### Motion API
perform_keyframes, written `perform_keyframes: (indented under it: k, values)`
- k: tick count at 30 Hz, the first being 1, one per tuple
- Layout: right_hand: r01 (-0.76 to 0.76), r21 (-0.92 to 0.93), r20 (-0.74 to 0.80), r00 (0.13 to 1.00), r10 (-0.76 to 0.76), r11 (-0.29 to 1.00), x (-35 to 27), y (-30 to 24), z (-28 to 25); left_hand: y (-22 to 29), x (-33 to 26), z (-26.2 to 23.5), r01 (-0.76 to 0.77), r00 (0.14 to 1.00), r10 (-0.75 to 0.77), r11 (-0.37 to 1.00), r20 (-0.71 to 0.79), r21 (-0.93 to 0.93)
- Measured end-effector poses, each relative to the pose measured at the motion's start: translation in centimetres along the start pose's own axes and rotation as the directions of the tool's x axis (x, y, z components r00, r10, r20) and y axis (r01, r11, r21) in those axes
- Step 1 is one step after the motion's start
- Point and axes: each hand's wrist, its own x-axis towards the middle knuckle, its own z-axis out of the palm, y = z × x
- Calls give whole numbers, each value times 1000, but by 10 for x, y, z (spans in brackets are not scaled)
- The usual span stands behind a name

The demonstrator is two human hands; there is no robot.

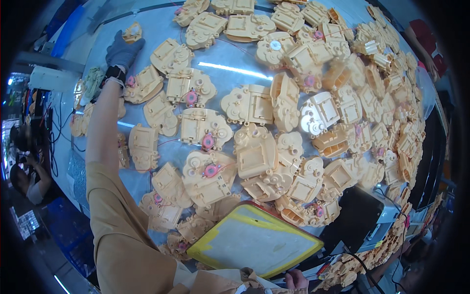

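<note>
My left hand [124, 53], in a grey glove with a dark wristband, stretches to the far left of the table. Its fingers lie around the near side of a small beige plastic part [132, 32] and seem to grip it. Close to that wrist lies a beige plastic housing [145, 84] with a small pink round piece on it. At the lower edge, my right hand [295, 280] shows only a few bare, curled fingers beside a flat board [254, 241] with a yellow border. What those fingers hold is hidden.
Beige housings [248, 104] cover much of the pale table, piled thickest on the right. Several carry pink round pieces and thin red wires. A black panel [353, 211] and cables lie at the lower right. Other people are at the right edge and far left.
</note>
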Motion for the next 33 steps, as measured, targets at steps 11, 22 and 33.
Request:
perform_keyframes:
  k: [11, 22, 33]
  values:
    - [83, -207, -209, 970, -127, 975, -6, -21, 13, 41, 48, 17, -551, 729, 272, 777, -628, -303]
    - [-96, 40, -68, 993, 98, 995, -2, -25, 7, 219, -146, -58, -851, 503, 806, 400, -312, -339]
    - [14, 143, -22, 1000, -10, 990, 1, 23, 22, 245, -151, -44, -828, 537, 829, 553, -158, 87]
